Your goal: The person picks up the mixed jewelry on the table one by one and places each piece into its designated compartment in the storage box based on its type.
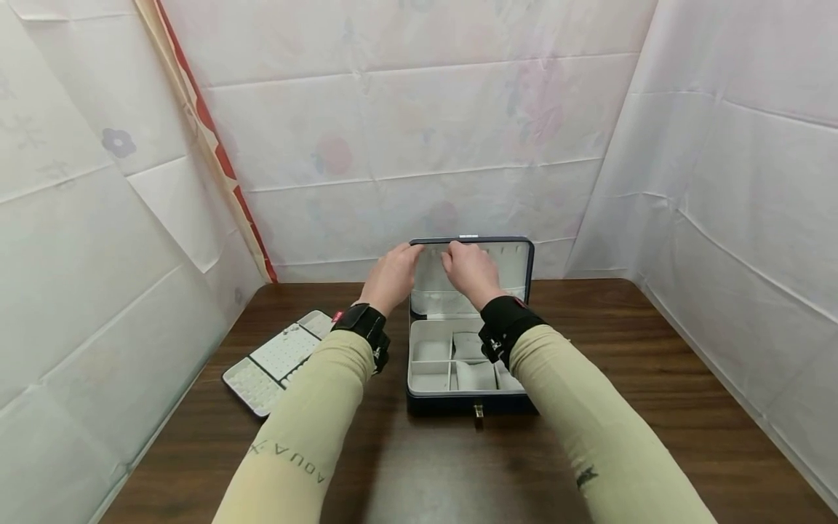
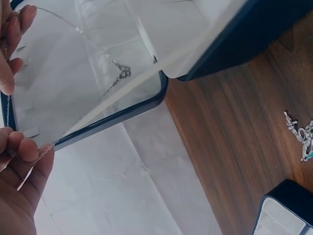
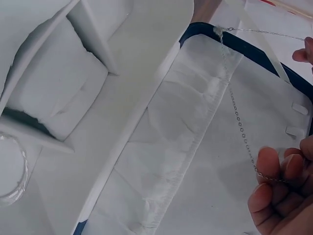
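Note:
A fine silver necklace (image 2: 93, 43) hangs between my two hands in front of the raised lid (image 1: 529, 271) of a dark blue jewelry box (image 1: 473, 405). Its small pendant (image 2: 125, 72) dangles at the bottom of the loop. My left hand (image 1: 393, 278) pinches one side of the chain between thumb and fingers, as the left wrist view shows. Across from it, my right hand (image 1: 473, 272) pinches the other side (image 3: 271, 179) with curled fingers. Small white tabs (image 3: 300, 108) line the lid's upper edge, above a gathered fabric pocket (image 3: 161, 147).
The box's base holds white compartments with cushions (image 1: 476, 376); a bracelet (image 3: 23, 182) circles one. A white-lined tray (image 1: 257, 393) lies on the wooden table (image 1: 641, 378) to the left. Silver jewelry (image 2: 304, 137) lies near that tray. White sheets (image 1: 419, 131) hang around the table.

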The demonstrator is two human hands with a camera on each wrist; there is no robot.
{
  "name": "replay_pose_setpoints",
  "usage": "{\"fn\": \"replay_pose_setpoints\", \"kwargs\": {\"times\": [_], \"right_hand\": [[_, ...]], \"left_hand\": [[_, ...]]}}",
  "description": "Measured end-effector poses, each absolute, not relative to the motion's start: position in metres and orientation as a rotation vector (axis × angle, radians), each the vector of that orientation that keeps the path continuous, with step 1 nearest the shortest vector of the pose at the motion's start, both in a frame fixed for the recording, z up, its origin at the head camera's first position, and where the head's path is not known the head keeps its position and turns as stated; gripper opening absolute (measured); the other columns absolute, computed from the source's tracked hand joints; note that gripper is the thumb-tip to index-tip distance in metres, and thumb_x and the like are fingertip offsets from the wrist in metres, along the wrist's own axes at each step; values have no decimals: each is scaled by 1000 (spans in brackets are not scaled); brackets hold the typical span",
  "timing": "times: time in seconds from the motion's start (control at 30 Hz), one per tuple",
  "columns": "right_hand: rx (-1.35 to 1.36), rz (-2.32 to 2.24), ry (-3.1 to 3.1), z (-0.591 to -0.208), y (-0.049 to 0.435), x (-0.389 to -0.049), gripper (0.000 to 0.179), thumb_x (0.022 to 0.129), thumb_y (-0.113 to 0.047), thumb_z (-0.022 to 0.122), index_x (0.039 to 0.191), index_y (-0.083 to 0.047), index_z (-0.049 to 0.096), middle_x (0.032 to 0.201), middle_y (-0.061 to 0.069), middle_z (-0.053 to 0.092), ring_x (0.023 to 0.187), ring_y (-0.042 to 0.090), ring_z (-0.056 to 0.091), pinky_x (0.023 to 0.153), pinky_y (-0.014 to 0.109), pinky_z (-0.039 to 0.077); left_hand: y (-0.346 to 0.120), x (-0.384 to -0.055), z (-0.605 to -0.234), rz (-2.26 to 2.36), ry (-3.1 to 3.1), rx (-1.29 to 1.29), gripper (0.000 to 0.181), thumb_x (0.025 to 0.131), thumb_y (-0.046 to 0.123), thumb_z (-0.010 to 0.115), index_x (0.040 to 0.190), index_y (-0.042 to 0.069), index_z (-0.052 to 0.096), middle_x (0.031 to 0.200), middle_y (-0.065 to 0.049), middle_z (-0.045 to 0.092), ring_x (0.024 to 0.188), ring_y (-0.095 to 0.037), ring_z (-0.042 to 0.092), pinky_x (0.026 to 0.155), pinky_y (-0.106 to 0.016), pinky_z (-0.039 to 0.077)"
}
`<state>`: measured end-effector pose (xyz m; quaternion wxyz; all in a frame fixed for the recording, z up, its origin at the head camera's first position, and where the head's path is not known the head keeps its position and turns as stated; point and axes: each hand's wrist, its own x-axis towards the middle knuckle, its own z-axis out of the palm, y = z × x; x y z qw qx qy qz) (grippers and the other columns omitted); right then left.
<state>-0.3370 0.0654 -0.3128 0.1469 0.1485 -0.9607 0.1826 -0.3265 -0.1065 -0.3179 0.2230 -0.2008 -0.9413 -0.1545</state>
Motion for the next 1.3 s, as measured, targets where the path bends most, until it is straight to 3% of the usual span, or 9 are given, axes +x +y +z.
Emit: {"fn": "replay_pose_setpoints", "kwargs": {"times": [0.17,0.47,0.87,1.0,1.3], "right_hand": [[408,557,-2766,-312,66,-338,28,111,-29,45,117,-10,65,92,8,63,74,23,60,66,36,46],[379,704,-2763,-308,68,-339,27,111,-28,46,103,-9,64,75,7,59,55,19,58,57,33,45],[388,739,-2777,-312,70,-343,31,110,-24,48,86,-10,63,67,6,57,50,17,61,54,32,50],[400,719,-2773,-313,71,-345,34,109,-23,48,80,-10,60,63,6,56,49,17,60,53,32,49],[422,651,-2730,-312,72,-346,28,110,-23,49,94,-8,66,68,6,59,52,18,57,55,32,45]], "left_hand": [[-106,-330,-318,-487,-2613,-535,32,108,7,48,137,2,62,122,-18,68,110,-32,67,91,-42,56],[-103,-331,-315,-584,-2728,-455,36,109,8,45,143,5,58,134,-18,64,124,-33,62,101,-44,51],[-100,-334,-319,-581,-2829,-468,38,109,9,43,145,7,57,141,-13,62,121,-29,64,98,-43,51],[-101,-334,-319,-567,-2837,-472,39,109,9,43,145,7,57,143,-12,61,128,-29,60,104,-44,49],[-100,-332,-313,-589,-2830,-457,41,110,10,43,149,8,52,144,-14,60,125,-30,61,94,-42,51]]}}
